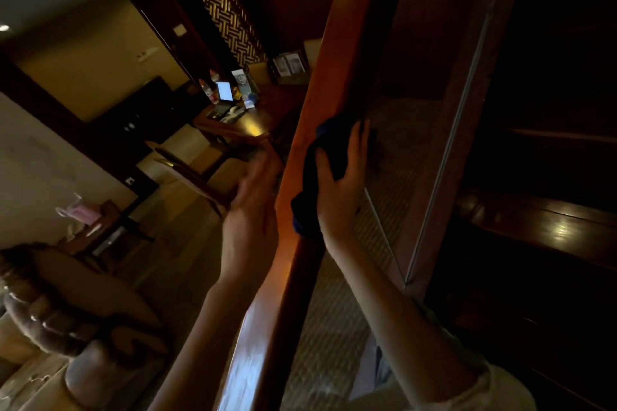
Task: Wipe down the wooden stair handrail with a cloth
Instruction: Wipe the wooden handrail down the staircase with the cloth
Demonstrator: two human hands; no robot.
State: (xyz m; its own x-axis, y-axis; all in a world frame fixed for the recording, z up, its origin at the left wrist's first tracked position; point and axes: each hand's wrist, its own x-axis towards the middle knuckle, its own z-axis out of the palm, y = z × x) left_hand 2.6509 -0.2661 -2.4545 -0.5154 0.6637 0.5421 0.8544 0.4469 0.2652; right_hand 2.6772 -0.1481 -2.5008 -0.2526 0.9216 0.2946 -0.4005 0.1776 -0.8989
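The wooden handrail point(329, 53) runs from bottom centre up to the top of the view, reddish brown and glossy. A dark blue cloth point(309, 173) is bunched on the rail's right side at mid-height. My right hand point(344, 190) lies over the cloth, thumb and fingers curled around it, holding it against the rail. My left hand point(250, 213) hovers just left of the rail with fingers straight and blurred, holding nothing. Whether it touches the rail I cannot tell.
A glass panel with a wooden frame point(444, 157) stands right of the rail. Dark wooden stair treads point(541, 227) lie at far right. Below left are a carved newel post point(83, 337), a desk with a tablet point(223, 90) and a side table point(100, 223).
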